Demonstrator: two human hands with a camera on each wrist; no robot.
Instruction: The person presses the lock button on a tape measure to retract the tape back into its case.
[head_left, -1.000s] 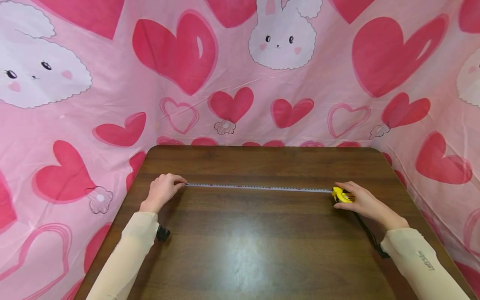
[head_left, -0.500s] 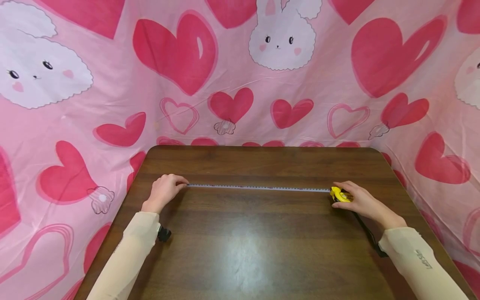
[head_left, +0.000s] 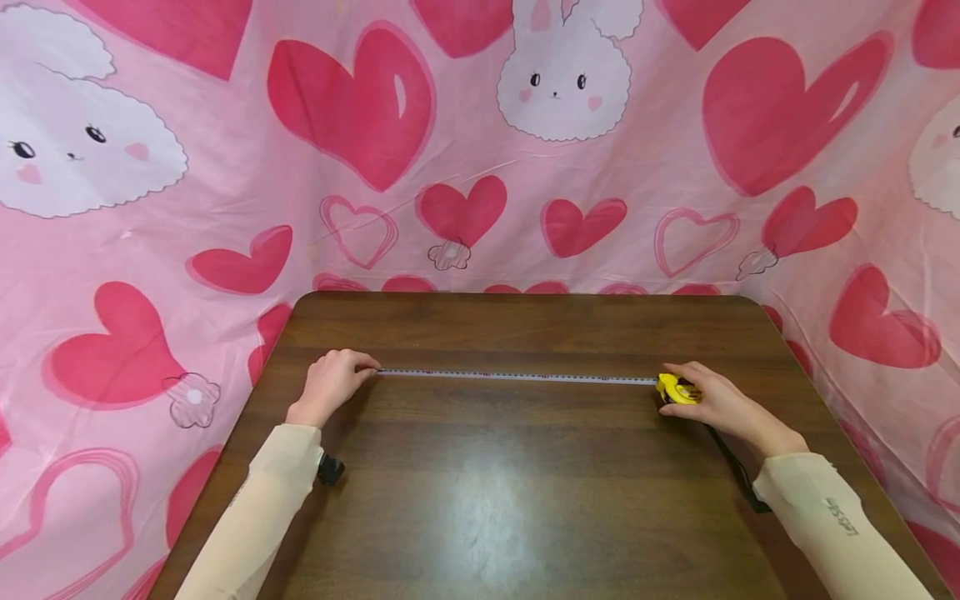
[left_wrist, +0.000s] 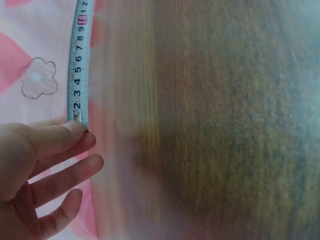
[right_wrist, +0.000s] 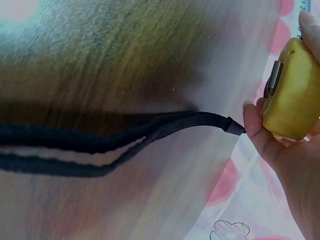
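Note:
A yellow tape measure (head_left: 678, 389) is gripped by my right hand (head_left: 723, 407) at the right of the table, thumb on its near side and fingers on the far side. From its case the white blade (head_left: 517, 377) runs left, drawn out nearly straight across the table. My left hand (head_left: 333, 383) pinches the blade's metal end between thumb and finger. In the left wrist view, low numbers show on the blade (left_wrist: 78, 65) just beyond the thumb, while the other fingers stand apart. A black wrist strap (right_wrist: 165, 125) hangs from the case in the right wrist view.
Both hands work over a brown wooden table (head_left: 480, 483) with rounded far corners. Pink cloth (head_left: 480, 150) with hearts and rabbits hangs behind it and along both sides. A small black device (head_left: 330, 469) sits at the left wrist.
My two hands have drawn slightly closer together, the left moving a little right and the right a little left. The tape's exposed length looks slightly shorter; both holds stay the same.

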